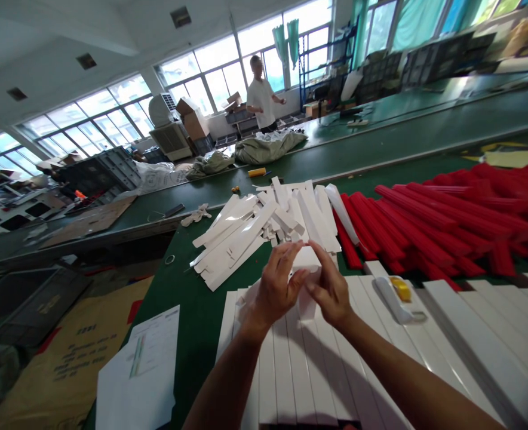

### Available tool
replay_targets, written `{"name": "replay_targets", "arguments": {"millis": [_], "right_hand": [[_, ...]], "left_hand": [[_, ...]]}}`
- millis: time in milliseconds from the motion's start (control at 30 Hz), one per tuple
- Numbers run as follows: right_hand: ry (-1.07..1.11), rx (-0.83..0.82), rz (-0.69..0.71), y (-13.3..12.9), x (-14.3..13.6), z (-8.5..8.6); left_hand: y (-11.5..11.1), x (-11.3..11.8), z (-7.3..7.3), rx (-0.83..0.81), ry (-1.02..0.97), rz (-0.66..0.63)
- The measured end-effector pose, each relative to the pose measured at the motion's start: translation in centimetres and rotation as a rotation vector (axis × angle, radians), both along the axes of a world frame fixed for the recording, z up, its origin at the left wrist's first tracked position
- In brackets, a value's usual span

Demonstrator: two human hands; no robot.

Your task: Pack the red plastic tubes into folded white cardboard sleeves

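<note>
Both hands grip one end of a narrow white carton (306,258), which tilts up toward the camera's far side. My left hand (278,288) wraps the carton's left side, fingers bent and thumb across its near face. On the opposite side my right hand (331,291) presses with bent fingers at the top edge and its thumb on the near face. Below the hands lies a row of long white boxes (291,364) set side by side. To the right, a white tape dispenser with a yellow part (399,298) rests on the boxes.
Flat white carton pieces (241,233) lie heaped beyond the hands. Ribbed red tubes (425,221) are piled at the right. White paper sheets (141,370) lie at the table's left edge. A person (263,98) stands beyond the long green bench (371,140).
</note>
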State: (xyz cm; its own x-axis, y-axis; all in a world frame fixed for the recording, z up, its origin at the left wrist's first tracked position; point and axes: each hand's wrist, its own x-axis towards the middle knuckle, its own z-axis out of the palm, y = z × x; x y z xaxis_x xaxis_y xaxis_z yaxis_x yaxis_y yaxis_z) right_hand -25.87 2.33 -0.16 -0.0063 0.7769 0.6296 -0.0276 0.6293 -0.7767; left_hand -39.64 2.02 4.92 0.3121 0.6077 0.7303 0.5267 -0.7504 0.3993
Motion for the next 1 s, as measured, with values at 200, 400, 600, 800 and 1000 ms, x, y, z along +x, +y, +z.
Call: {"name": "replay_targets", "arguments": {"millis": [200,400,600,800,1000], "right_hand": [[-0.283,0.107,-0.289,0.7,-1.1,-0.8],[-0.334,0.119,-0.311,0.7,-0.8,-1.0],[-0.320,0.129,-0.268,1.0,-0.5,-1.0],[-0.274,0.111,-0.154,1.0,-0.2,-0.3],[-0.243,0.121,-0.120,1.3,-0.2,-0.1]], "left_hand": [[0.0,-0.8,2.1,-0.066,0.188,0.066],[-0.1,-0.6,4.3,-0.007,0.342,-0.001],[0.4,-0.2,4.0,0.115,0.418,-0.108],[0.4,-0.1,3.4,0.250,0.506,-0.063],[0.5,-0.2,3.0,0.182,0.517,-0.048]]}}
